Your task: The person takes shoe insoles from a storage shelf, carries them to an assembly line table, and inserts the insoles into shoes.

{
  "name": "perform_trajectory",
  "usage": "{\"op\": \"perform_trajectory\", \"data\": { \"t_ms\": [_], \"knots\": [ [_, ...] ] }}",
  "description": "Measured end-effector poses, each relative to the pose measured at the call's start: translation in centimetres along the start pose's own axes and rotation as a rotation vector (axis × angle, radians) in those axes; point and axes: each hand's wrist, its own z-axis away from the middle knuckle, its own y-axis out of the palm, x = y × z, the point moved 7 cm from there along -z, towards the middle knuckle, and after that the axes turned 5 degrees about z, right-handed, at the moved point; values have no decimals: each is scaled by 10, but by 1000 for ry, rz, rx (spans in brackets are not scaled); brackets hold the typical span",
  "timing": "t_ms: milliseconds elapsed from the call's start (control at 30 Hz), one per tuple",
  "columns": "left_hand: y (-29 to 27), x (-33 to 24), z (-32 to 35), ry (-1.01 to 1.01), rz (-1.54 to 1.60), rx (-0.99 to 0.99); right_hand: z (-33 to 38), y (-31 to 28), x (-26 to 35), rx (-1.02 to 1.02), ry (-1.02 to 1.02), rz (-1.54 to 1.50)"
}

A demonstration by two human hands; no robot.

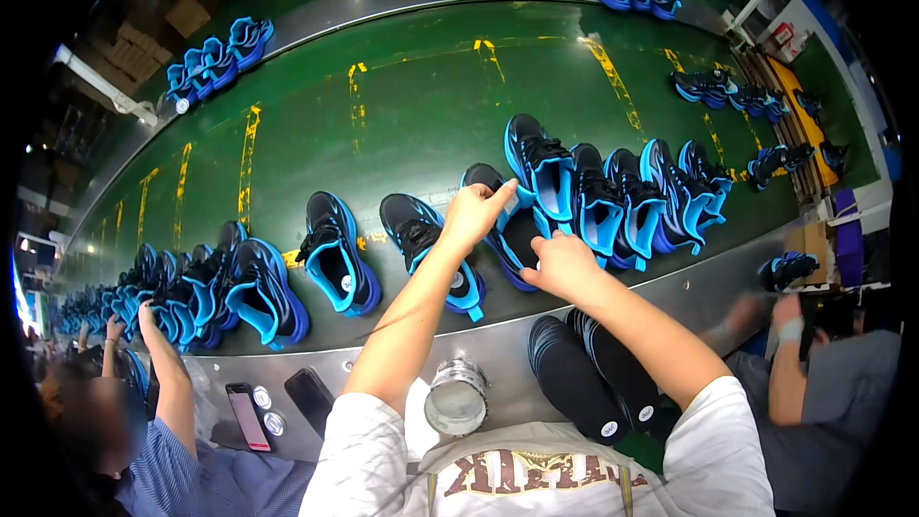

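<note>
On the green conveyor belt [402, 105], a black and blue sneaker [512, 230] lies near the front edge, in the middle of a row of similar shoes. The left hand [474, 213] pinches its tongue with closed fingers. The right hand [565, 263] presses inside the shoe opening, fingers bent. Dark insoles [574, 378] lie on the metal ledge just in front of the belt.

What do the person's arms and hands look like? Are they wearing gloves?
No gloves. The left hand and right hand are bare, and so are both forearms. Short white T-shirt sleeves end above the elbows. No watch, rings or bands show.
</note>
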Motion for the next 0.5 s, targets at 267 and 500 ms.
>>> {"op": "perform_trajectory", "data": {
  "t_ms": [267,500],
  "knots": [
    [2,9,-1,82,39,-42,-10,11,21,-144,-252,110],
    [10,2,-2,119,-97,-87,-52,41,9,-84,-139,139]
  ]
}}
